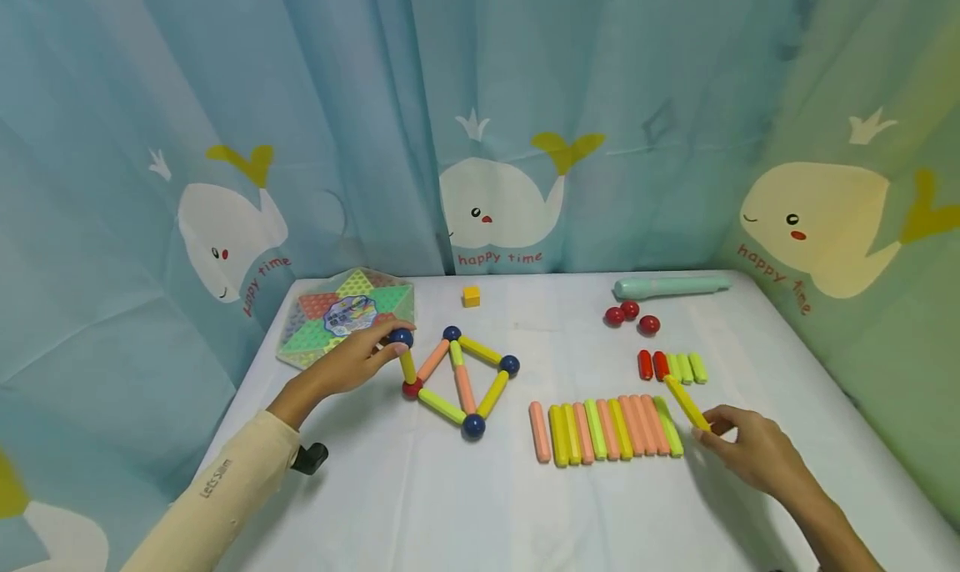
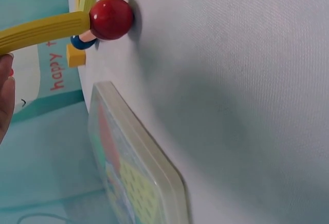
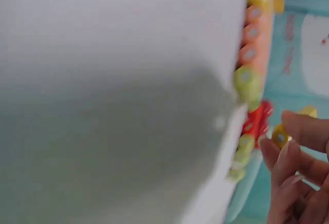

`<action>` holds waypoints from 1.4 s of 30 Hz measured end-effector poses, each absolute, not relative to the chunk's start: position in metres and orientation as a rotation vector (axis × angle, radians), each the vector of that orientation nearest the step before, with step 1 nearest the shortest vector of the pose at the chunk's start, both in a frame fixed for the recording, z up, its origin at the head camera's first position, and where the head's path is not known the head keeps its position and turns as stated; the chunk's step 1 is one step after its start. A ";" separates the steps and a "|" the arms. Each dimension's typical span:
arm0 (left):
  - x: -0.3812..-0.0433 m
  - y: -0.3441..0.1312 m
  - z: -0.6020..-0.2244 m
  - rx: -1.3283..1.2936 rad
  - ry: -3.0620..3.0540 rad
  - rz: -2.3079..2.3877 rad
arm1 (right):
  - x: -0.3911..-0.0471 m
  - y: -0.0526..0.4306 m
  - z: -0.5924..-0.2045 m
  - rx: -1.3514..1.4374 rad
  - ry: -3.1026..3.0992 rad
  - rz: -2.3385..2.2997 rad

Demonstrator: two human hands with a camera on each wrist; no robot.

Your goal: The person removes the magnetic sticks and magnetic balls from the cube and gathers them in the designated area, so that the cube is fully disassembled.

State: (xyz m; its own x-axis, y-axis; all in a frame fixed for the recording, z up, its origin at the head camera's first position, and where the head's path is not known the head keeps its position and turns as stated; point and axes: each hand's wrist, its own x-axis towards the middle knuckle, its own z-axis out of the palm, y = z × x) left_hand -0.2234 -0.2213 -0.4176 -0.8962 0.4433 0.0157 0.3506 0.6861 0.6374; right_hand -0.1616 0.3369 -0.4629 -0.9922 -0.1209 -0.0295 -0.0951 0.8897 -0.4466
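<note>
My left hand (image 1: pixel 348 363) pinches a blue ball (image 1: pixel 402 338) at the top of a yellow magnetic stick (image 1: pixel 407 366). This stick rises from a red ball (image 2: pixel 111 18) at the left corner of a flat frame of sticks and balls. Other blue balls, at the far corner (image 1: pixel 452 333), right corner (image 1: pixel 509 364) and near corner (image 1: pixel 473 426), join the frame's yellow, pink and green sticks. Between thumb and fingertips my right hand (image 1: pixel 757 451) holds another yellow magnetic stick (image 1: pixel 686 403), tilted over the right end of the stick row; its pale round end shows in the right wrist view.
A row of long pink, yellow and green sticks (image 1: pixel 540 432) lies front right. Behind it are short red sticks (image 1: pixel 645 364), short green sticks (image 1: pixel 698 368), three red balls (image 1: pixel 649 325) and a teal tube (image 1: pixel 671 287). A patterned box (image 1: pixel 300 322) and yellow cube (image 1: pixel 471 296) stand at the back.
</note>
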 end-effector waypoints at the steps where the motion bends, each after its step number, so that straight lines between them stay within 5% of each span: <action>1: -0.223 -0.221 -0.418 0.647 2.759 0.995 | -0.160 0.343 -0.465 -0.142 2.986 -0.687; 16: -0.225 -0.220 -0.420 0.676 2.764 0.993 | -0.161 0.338 -0.477 0.035 2.801 -0.513; 42: -0.225 -0.221 -0.420 0.655 2.761 1.004 | -0.164 0.341 -0.462 -0.317 2.762 -0.615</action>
